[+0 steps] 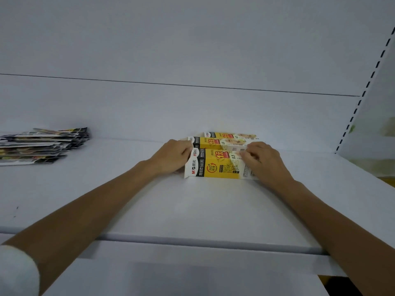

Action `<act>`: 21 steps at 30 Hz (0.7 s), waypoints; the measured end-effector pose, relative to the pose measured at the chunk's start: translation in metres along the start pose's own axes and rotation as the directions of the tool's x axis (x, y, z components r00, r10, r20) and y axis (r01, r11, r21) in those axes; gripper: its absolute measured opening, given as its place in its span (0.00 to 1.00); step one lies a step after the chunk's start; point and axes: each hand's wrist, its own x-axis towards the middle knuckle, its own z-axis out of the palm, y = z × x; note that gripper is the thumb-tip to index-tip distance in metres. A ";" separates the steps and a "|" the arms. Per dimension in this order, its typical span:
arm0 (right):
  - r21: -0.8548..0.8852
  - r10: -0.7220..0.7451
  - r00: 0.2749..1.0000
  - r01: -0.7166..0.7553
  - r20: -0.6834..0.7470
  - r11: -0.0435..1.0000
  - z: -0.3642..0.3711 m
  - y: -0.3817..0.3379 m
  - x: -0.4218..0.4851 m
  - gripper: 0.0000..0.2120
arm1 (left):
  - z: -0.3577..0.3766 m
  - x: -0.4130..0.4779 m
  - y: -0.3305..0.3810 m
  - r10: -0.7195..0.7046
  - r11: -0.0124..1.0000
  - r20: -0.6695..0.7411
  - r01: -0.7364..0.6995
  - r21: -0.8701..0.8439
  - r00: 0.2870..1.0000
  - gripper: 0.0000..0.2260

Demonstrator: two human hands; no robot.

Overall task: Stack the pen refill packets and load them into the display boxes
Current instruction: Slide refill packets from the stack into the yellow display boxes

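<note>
1. Three yellow-and-white display boxes lie on a white shelf (192,206), long axes running left to right, one behind another: the nearest display box (218,165), the second display box (215,143) touching it, and the third display box (229,135) at the back.
2. Whether anything is inside the boxes cannot be told.
3. The stack of pen refill packets (40,146) lies flat, well apart at the shelf's left, its edges uneven.
4. Both forearms reach forward over the shelf edge. The left hand (173,155) curls round the nearest box's left end flap; the right hand (264,160) pinches its right end.
5. A slotted upright (363,90) stands at the right.
</note>
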 end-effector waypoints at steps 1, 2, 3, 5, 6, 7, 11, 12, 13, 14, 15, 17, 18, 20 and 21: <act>-0.001 -0.003 1.000 0.003 -0.004 1.000 0.000 0.002 0.001 0.24 | -0.004 0.002 0.001 -0.028 0.995 0.023 0.030 -0.094 0.999 0.15; -0.002 -0.002 1.000 0.002 -0.003 1.000 0.000 0.003 0.001 0.24 | -0.008 0.002 0.001 -0.061 0.981 0.046 0.068 -0.182 0.997 0.14; 0.000 0.000 1.000 0.000 -0.004 1.000 0.001 0.004 0.001 0.23 | -0.013 0.000 0.001 -0.085 0.966 0.046 0.094 -0.240 0.995 0.11; -0.008 0.000 1.000 0.000 -0.013 1.000 0.000 0.004 -0.001 0.20 | -0.025 -0.004 0.000 -0.081 0.980 -0.028 0.074 -0.187 0.996 0.08; -0.017 0.012 1.000 -0.013 -0.018 1.000 -0.001 0.003 -0.002 0.18 | -0.031 -0.008 -0.003 -0.058 0.996 -0.095 0.051 -0.077 0.994 0.08; -0.025 0.034 0.999 -0.035 -0.029 0.999 -0.003 0.003 -0.004 0.17 | -0.036 -0.014 -0.007 -0.040 0.999 -0.153 0.044 0.023 0.987 0.08; -0.003 0.132 0.984 -0.133 -0.116 0.991 -0.017 0.008 -0.011 0.20 | -0.045 -0.038 -0.027 -0.240 0.969 -0.116 0.245 0.028 0.964 0.16; -0.003 0.155 0.978 -0.157 -0.136 0.988 -0.020 0.008 -0.012 0.21 | -0.044 -0.041 -0.030 -0.324 0.946 -0.089 0.323 -0.019 0.942 0.16; -0.015 0.180 0.974 -0.184 -0.141 0.983 -0.021 0.008 -0.012 0.22 | -0.042 -0.043 -0.032 -0.386 0.922 -0.082 0.380 -0.075 0.919 0.16; -0.040 0.201 0.970 -0.208 -0.133 0.977 -0.021 0.007 -0.011 0.22 | -0.041 -0.044 -0.033 -0.421 0.904 -0.097 0.407 -0.130 0.902 0.15; -0.071 0.218 0.969 -0.227 -0.116 0.971 -0.019 0.006 -0.010 0.22 | -0.040 -0.044 -0.033 -0.427 0.898 -0.119 0.405 -0.172 0.896 0.14; -0.115 0.227 0.971 -0.235 -0.074 0.965 -0.014 0.004 -0.010 0.22 | -0.038 -0.045 -0.030 -0.388 0.911 -0.133 0.357 -0.209 0.912 0.13; -0.114 0.220 0.973 -0.227 -0.065 0.967 -0.012 0.003 -0.009 0.21 | -0.037 -0.045 -0.028 -0.361 0.920 -0.139 0.327 -0.218 0.922 0.11; -0.093 0.203 0.976 -0.209 -0.072 0.973 -0.011 0.004 -0.009 0.20 | -0.034 -0.045 -0.028 -0.342 0.920 -0.165 0.294 -0.259 0.925 0.08; -0.089 0.193 0.978 -0.200 -0.081 0.976 -0.011 0.004 -0.009 0.20 | -0.032 -0.045 -0.029 -0.349 0.910 -0.184 0.286 -0.299 0.919 0.07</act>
